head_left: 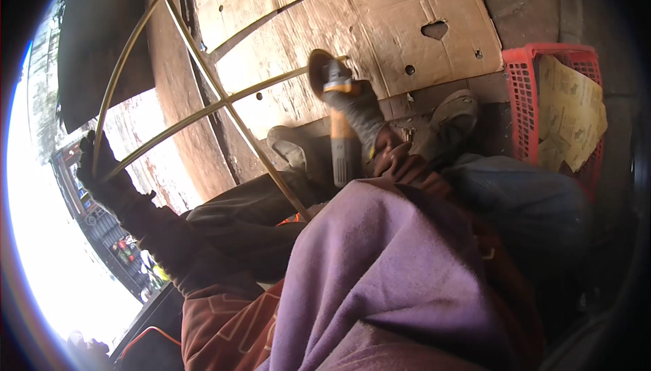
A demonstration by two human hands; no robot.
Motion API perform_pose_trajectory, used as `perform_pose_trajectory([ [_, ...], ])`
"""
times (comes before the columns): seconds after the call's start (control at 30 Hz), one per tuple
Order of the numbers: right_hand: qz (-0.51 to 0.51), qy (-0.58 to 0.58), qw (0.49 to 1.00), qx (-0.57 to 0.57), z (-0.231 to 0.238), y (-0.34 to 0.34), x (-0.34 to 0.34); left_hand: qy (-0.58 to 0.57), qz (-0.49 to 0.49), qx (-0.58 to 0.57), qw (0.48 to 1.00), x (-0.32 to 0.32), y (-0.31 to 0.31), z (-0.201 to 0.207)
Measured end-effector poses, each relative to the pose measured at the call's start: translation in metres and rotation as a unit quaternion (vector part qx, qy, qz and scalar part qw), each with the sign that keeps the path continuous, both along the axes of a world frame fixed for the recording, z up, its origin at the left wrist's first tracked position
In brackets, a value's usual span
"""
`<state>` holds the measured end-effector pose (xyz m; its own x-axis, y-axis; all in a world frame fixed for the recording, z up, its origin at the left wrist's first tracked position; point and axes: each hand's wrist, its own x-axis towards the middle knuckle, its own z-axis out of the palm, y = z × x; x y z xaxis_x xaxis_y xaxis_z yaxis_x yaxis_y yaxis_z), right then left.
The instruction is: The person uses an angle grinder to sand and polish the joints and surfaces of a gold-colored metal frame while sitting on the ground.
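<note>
My gloved left hand (93, 164) is closed round the end of a gold-toned metal frame (222, 93) at the far left. The frame has a curved rod, a long straight bar and a bar crossing it. In my gloved right hand (364, 110) is an angle grinder (342, 146) with an orange and grey body. Its round disc (319, 74) is at the right end of the crossing bar; whether they touch I cannot tell. The long bar's lower end reaches down beside my leg.
Flattened brown cardboard (380, 28) with holes lies on the floor ahead. A red plastic basket (523, 110) holding yellowish sheets (569, 110) stands at the right. My shoes (456, 116) rest near the cardboard's edge. A dark panel (102, 49) is at the upper left.
</note>
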<state>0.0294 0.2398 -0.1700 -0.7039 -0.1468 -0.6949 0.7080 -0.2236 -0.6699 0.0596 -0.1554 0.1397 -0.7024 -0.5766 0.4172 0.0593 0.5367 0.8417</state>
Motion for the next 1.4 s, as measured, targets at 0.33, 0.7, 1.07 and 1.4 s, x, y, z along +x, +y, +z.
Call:
perform_pose_trajectory([
  [0.33, -0.008, -0.008, 0.998, -0.068, -0.013, 0.013, -0.009, 0.051, -0.392, 0.449, 0.802, 0.029, -0.045, 0.027],
  [0.7, 0.086, 0.090, 0.986, -0.111, 0.054, -0.055, 0.016, 0.067, -0.277, 0.341, 0.896, 0.068, -0.090, 0.011],
  [1.07, -0.011, 0.063, 0.995, -0.072, -0.038, -0.033, -0.011, 0.024, -0.225, 0.256, 0.940, 0.074, -0.089, 0.014],
  [1.4, 0.011, 0.046, 0.996, -0.071, -0.002, -0.043, -0.002, 0.052, -0.155, 0.256, 0.953, 0.064, -0.080, 0.025],
])
